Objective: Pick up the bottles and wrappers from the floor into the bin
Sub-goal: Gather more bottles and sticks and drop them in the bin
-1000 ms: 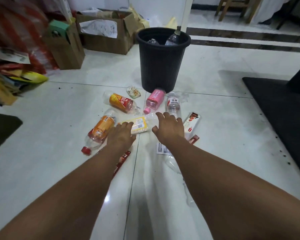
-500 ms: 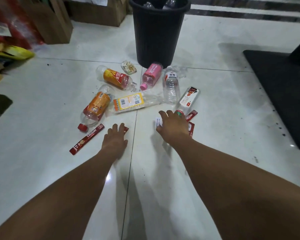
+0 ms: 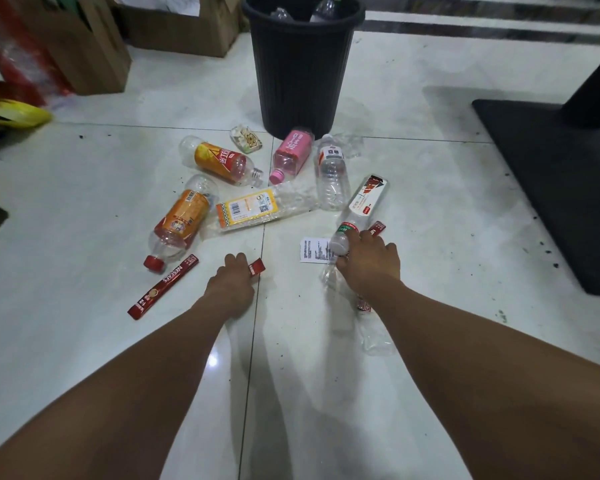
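A person's left hand [image 3: 231, 285] pinches one red sachet [image 3: 257, 266] against the white tiled floor [image 3: 84, 209], fingers curled over it so that only its far end shows. The right hand [image 3: 369, 265] grasps a clear crumpled bottle [image 3: 373, 336] by its neck, and the body of the bottle trails back under the forearm. A second sachet [image 3: 163, 287] lies loose just left of the left hand. A paper slip [image 3: 312, 249] sits between the two hands, touching the right thumb. Beyond both hands lies a scatter of bottles, among them an orange-labelled bottle [image 3: 182, 221], a pink bottle [image 3: 291, 152] and a red-and-white bottle [image 3: 364, 202] whose neck nearly meets the right knuckles. Farther off stands the black bin [image 3: 302, 71], with bottles already inside.
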{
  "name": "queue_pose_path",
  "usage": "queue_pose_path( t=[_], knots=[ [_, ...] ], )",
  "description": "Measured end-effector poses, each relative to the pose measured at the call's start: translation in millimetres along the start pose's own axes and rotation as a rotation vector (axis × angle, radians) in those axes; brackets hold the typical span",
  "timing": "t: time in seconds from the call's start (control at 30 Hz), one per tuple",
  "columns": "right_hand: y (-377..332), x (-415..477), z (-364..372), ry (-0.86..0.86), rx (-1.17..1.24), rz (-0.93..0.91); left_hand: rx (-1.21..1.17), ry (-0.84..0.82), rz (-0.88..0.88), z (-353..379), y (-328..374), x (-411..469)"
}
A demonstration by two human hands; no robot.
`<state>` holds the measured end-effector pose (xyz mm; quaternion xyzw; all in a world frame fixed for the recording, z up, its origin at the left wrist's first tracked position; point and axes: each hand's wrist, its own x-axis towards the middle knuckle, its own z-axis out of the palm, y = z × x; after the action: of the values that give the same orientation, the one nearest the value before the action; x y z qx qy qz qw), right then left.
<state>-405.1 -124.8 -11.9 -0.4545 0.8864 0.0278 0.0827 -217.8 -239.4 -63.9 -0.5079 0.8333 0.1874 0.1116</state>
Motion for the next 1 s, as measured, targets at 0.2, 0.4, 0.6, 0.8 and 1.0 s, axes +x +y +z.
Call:
queue_pose_path(
  t=[0.2,0.4,0.6,0.8,1.0],
  knots=[
    [2.5,-5.4,4.6,-0.085,-0.005,0.141,-0.039,0.059,0.061,-18.8,21.4,7.7],
    [7.9,-12.9,12.1,-0.314,0.086,0.355,-0.104,0.099,0.064,-30.0,31.7,19.1],
    [9.2,-18.7,25.8,-0.394,0.252,0.412,-0.118,0.127,0.058,-33.1,32.0,23.9],
    [17.3,-28.7,30.0,-0.489,0.203,0.482,-0.113,0.147,0.068,-36.8,33.1,25.4],
    [18.7,-38.8,42.5,-0.462,0.303,0.562,-0.129,0.165,0.074,-39.9,36.3,25.4]
  ],
)
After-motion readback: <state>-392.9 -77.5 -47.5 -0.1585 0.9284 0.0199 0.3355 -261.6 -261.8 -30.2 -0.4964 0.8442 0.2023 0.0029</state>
